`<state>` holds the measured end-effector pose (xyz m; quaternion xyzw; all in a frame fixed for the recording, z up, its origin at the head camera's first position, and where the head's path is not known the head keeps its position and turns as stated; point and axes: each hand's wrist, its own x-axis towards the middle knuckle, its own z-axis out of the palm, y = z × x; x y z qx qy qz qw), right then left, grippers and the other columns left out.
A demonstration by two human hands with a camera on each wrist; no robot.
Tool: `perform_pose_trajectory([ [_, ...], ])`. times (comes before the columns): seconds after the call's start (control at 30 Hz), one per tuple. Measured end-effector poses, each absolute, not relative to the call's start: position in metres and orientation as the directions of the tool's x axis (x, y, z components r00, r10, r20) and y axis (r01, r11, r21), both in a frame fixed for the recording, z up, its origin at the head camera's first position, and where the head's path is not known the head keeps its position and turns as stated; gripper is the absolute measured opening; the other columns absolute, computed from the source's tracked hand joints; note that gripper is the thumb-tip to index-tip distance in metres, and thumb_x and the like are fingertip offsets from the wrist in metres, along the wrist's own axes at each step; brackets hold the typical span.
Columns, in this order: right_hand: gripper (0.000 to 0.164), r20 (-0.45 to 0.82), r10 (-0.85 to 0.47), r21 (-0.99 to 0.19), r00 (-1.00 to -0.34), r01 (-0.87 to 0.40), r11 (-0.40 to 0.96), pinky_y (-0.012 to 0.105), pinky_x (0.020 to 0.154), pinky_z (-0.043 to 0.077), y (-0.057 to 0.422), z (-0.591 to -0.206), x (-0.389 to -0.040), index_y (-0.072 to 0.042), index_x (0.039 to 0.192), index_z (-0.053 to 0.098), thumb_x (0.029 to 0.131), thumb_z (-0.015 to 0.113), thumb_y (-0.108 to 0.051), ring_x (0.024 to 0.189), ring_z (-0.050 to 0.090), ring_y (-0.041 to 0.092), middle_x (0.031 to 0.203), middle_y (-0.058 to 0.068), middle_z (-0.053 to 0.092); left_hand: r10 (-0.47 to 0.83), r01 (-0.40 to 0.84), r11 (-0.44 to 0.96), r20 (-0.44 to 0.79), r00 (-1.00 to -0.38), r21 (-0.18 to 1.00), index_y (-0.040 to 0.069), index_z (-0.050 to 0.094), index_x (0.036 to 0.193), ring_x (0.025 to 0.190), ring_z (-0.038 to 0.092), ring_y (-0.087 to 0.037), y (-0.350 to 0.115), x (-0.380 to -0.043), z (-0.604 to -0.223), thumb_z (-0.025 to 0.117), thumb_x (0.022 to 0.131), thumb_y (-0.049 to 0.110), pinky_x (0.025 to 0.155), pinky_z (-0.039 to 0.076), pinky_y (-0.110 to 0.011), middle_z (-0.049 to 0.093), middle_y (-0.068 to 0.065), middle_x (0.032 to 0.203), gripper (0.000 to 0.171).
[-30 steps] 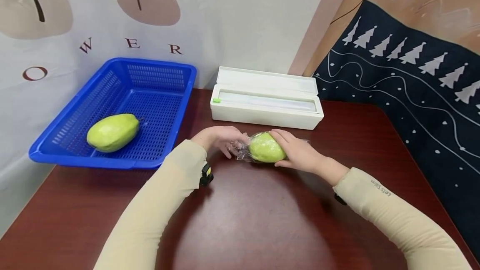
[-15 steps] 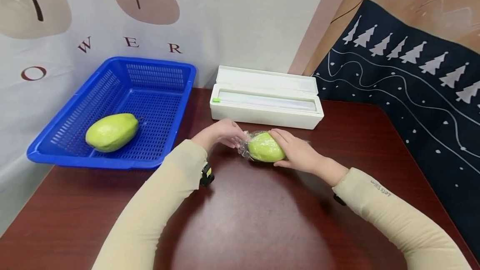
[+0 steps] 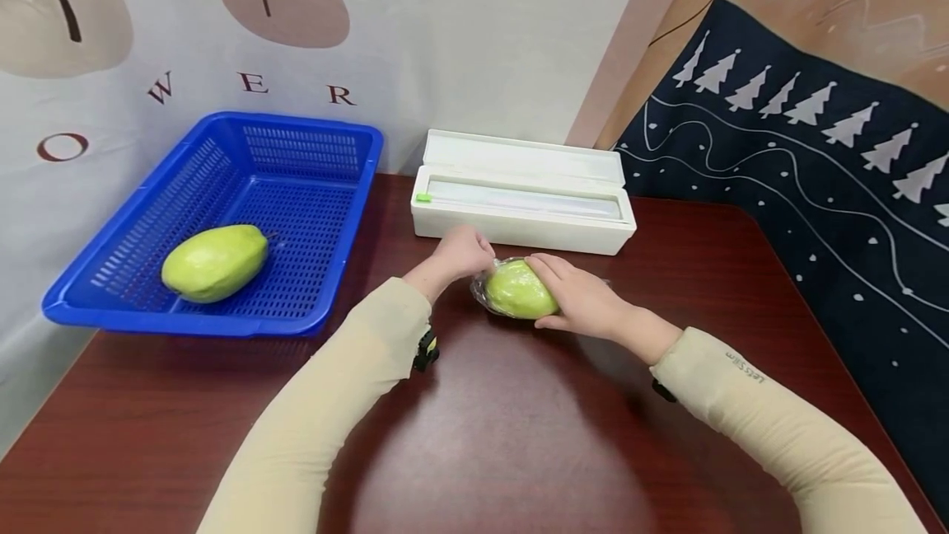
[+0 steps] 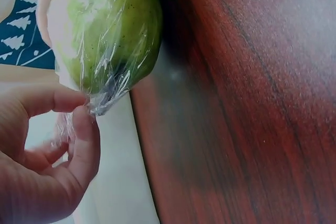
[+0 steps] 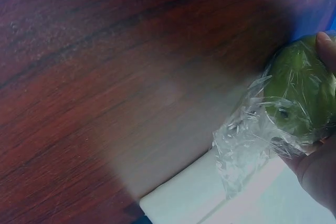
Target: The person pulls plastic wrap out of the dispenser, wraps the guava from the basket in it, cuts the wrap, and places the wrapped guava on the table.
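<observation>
A green papaya (image 3: 519,290), covered in clear plastic wrap (image 4: 113,85), lies on the table in front of the white wrap box. My left hand (image 3: 464,252) is at its left end. In the left wrist view, thumb and forefinger pinch the gathered wrap right at the fruit's tip. My right hand (image 3: 582,297) holds the papaya from the right, with fingers over the top and thumb on the near side. Loose crumpled wrap (image 5: 244,142) sticks out past the fruit in the right wrist view. Part of the papaya is hidden under the right hand.
Behind the hands stands a long white wrap box (image 3: 522,208), lid raised, with a green slider at its left end. To the left, a blue plastic basket (image 3: 356,221) holds a second, unwrapped papaya (image 3: 215,263). A printed cloth and wall back the dark red table (image 3: 489,452).
My left hand has gone from loose, spread fingers at the wrap to a pinch, and has shifted right and up. The right hand stays on the papaya.
</observation>
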<state>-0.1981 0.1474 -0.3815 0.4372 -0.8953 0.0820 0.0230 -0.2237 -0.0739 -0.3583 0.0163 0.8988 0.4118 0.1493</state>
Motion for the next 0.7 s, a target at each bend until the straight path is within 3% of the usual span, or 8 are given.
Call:
perform_pose_trajectory([
  [0.1, 0.089, 0.108, -0.774, -0.128, -0.624, -0.781, 0.611, 0.044, 0.099, 0.044, 0.148, -0.382, -0.199, 0.002, 0.140, 0.031, 0.074, 0.078, -0.035, 0.125, 0.045, 0.031, 0.137, 0.020, 0.041, 0.157, -0.141, 0.569, -0.275, -0.948, 0.810, 0.000, 0.070, 0.089, 0.057, 0.053, -0.007, -0.075, -0.224, -0.358, 0.061, 0.075, 0.004, 0.059, 0.050, -0.021, 0.066, -0.006, 0.079, 0.017],
  [0.23, 0.089, 0.098, -0.773, -0.126, -0.626, -0.779, 0.615, 0.044, 0.098, 0.045, 0.147, -0.381, -0.200, 0.002, 0.140, 0.031, 0.074, 0.077, -0.036, 0.124, 0.046, 0.031, 0.137, 0.020, 0.041, 0.172, -0.243, 0.402, -0.334, -0.927, 0.883, -0.005, 0.063, 0.111, 0.054, 0.056, -0.006, -0.076, -0.223, -0.351, 0.053, 0.088, 0.010, 0.062, 0.054, -0.022, 0.067, -0.017, 0.099, 0.030],
  [0.37, 0.090, 0.085, -0.763, -0.137, -0.641, -0.766, 0.628, 0.044, 0.096, 0.046, 0.147, -0.380, -0.201, 0.000, 0.140, 0.031, 0.073, 0.078, -0.036, 0.124, 0.046, 0.030, 0.137, 0.018, 0.041, 0.232, -0.237, 0.334, -0.324, -0.917, 0.912, -0.004, 0.053, 0.125, 0.056, 0.058, -0.008, -0.077, -0.224, -0.347, 0.051, 0.086, -0.001, 0.058, 0.053, -0.020, 0.066, -0.023, 0.109, 0.039],
  [0.53, 0.090, 0.076, -0.769, -0.149, -0.634, -0.770, 0.620, 0.043, 0.096, 0.046, 0.146, -0.379, -0.201, 0.000, 0.140, 0.031, 0.072, 0.079, -0.035, 0.123, 0.047, 0.029, 0.136, 0.017, 0.042, 0.288, -0.097, 0.364, -0.212, -0.934, 0.926, -0.010, 0.054, 0.115, 0.069, 0.057, -0.012, -0.081, -0.225, -0.358, 0.063, 0.074, -0.013, 0.060, 0.053, -0.021, 0.064, -0.022, 0.099, 0.042],
  [0.7, 0.090, 0.062, -0.762, -0.167, -0.644, -0.760, 0.628, 0.043, 0.096, 0.046, 0.145, -0.378, -0.202, -0.002, 0.140, 0.031, 0.072, 0.079, -0.036, 0.122, 0.047, 0.028, 0.136, 0.015, 0.042, 0.291, -0.002, 0.470, -0.157, -0.944, 0.883, -0.006, 0.060, 0.095, 0.072, 0.050, -0.010, -0.083, -0.224, -0.371, 0.068, 0.078, 0.001, 0.062, 0.045, -0.018, 0.057, -0.005, 0.079, 0.020],
])
